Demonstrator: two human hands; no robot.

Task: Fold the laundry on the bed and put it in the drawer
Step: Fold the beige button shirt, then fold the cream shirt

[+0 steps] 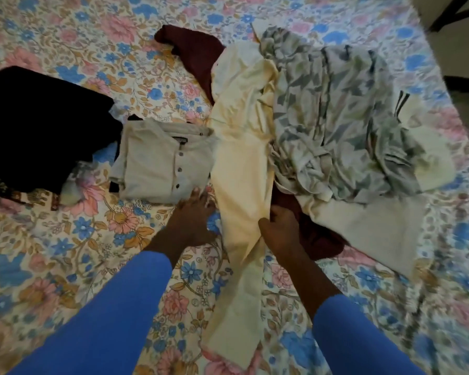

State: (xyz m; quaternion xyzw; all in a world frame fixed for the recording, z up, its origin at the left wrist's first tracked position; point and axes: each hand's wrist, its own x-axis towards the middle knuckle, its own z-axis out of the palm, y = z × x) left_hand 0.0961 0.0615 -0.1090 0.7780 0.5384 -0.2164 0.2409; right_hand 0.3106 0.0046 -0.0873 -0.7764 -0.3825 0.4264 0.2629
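Works on a long cream-yellow cloth garment (241,158), laid lengthwise down the floral-printed bed (65,266), its upper end running into the unfolded heap. Rests the left hand (192,217) flat on the sheet, fingers spread, just beside the garment's left edge, probably to smooth or steady the strip. Pinches the right edge with the curled fingers of the right hand (279,228), seemingly to bring that side across for a lengthwise fold. Has the finished pieces apart on the left, presumably so the piles do not mix: a folded beige buttoned shirt (163,161) just beside the garment, and a folded black cloth bundle (38,125) beyond it. Has on the right a crumpled grey-green leaf-print fabric (341,117) lying over a dark maroon garment (198,55), both unfolded. Shows no drawer anywhere in view, so cannot tell whether anything is put away.
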